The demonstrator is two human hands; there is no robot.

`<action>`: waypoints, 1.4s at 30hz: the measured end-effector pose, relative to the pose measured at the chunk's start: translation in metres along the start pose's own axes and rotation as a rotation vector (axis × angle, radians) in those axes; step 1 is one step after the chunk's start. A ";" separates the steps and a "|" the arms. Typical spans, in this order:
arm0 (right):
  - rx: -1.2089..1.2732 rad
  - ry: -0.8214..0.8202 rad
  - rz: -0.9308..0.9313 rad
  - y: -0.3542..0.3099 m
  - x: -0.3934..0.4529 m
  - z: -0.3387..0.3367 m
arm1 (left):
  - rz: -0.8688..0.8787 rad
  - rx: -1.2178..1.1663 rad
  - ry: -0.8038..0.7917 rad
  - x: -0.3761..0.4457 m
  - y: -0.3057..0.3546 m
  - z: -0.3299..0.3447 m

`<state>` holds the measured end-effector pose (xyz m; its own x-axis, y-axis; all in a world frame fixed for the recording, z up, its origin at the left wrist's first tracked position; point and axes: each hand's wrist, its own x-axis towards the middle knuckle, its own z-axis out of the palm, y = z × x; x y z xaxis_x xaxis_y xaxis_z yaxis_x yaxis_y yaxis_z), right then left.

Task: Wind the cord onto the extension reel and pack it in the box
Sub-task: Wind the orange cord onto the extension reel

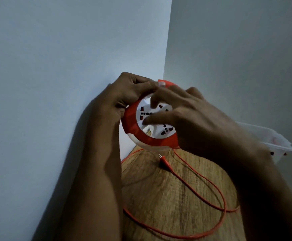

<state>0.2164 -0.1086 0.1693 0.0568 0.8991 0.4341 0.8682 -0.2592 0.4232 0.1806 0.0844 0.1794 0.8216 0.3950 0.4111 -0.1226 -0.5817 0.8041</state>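
The one camera is sitting on the person's head, looking forward and steeply down into a room corner where two pale walls are meeting. It is hanging close over both forearms and the light oak-grain wooden tabletop, its wide lens bending the edges. No second view is sharing this scene.

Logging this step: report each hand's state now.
Left hand: closed on the reel's rim.
Right hand: open, fingers on the reel's white face.
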 end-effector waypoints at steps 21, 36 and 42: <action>-0.029 0.102 0.059 0.002 0.008 0.030 | -0.021 0.007 -0.029 0.002 0.003 0.006; 0.231 0.412 0.297 -0.001 0.005 0.010 | -0.014 -0.031 0.011 0.001 0.007 0.005; 0.052 0.039 0.067 0.000 0.001 0.005 | -0.014 0.008 0.033 0.001 0.002 0.003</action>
<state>0.2190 -0.1061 0.1659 0.0967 0.8656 0.4913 0.8877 -0.2982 0.3508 0.1828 0.0811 0.1799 0.8045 0.4260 0.4138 -0.1069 -0.5814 0.8065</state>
